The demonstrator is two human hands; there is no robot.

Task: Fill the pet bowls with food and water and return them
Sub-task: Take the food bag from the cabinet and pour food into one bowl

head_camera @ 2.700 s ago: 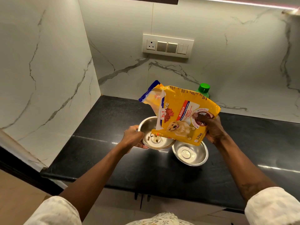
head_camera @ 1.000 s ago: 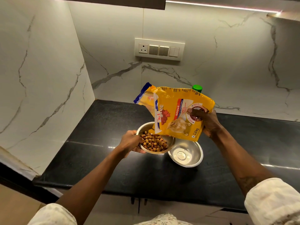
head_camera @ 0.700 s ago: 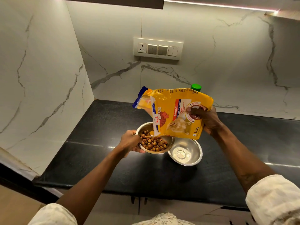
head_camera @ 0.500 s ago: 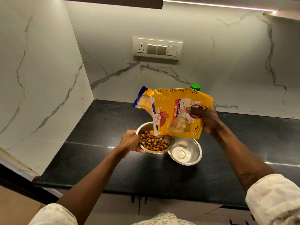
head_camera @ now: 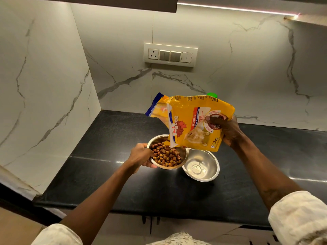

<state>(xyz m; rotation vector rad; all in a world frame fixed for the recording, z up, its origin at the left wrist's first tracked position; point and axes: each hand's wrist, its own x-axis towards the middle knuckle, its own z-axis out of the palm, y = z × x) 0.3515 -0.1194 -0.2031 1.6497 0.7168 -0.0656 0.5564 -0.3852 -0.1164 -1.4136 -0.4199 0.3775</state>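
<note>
Left hand (head_camera: pixel 141 155) is wrapped round the rim of the steel bowl (head_camera: pixel 167 167), heaped with kibble (head_camera: pixel 166 156), on the black bench (head_camera: pixel 106 174). Right hand (head_camera: pixel 228 129) grips the tipped yellow food bag (head_camera: pixel 192 121) above it. Empty second bowl (head_camera: pixel 200 165) sits just beside, probably touching.

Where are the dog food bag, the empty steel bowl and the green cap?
dog food bag (head_camera: pixel 192 121), head view, middle of its yellow front.
empty steel bowl (head_camera: pixel 201 165), head view, inner wall.
green cap (head_camera: pixel 212 94), head view, visible top edge.
</note>
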